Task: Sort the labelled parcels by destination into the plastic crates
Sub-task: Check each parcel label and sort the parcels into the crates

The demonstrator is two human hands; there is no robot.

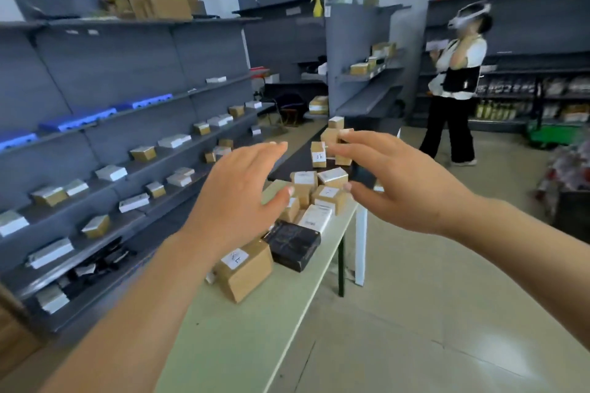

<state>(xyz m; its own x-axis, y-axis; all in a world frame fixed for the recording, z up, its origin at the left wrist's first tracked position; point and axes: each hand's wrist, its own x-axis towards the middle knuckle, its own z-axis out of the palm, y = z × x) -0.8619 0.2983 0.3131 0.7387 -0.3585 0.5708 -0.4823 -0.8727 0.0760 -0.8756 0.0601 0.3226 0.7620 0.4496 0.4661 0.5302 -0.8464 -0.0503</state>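
Fingers of both hands are spread and slack, gripping nothing. On my left hand (238, 193) the fingers reach forward over the table, thumb dropped toward the parcel heap; on my right hand (400, 182) they curve loosely above the same heap, thumb underneath, with a dark flat object just behind the palm. I think that object lies on the dark surface beyond and is not held, but the hand hides its edge, so I can't be sure.

Below and between the hands sits the cluster of small brown parcels (322, 191), jumbled and leaning on one another, white labels facing various ways. Nearer me lie a white box (316, 218), a black box (295, 246) and a larger brown parcel (244, 269) with a handwritten label, all on the pale green table (239, 344). Further off, a few parcels stand stacked (332, 140) on a dark surface.

My worry is the heap itself: pulling one parcel from the loose pile could tip its neighbours off the table's right edge, which is close. The far stack looks unsteady too, and a brush from my right fingers may topple it. Labels are blurred here, so a destination could be misread. No plastic crate is clearly in view, unless the blue items on the grey shelving (127, 99) to the left are crates.
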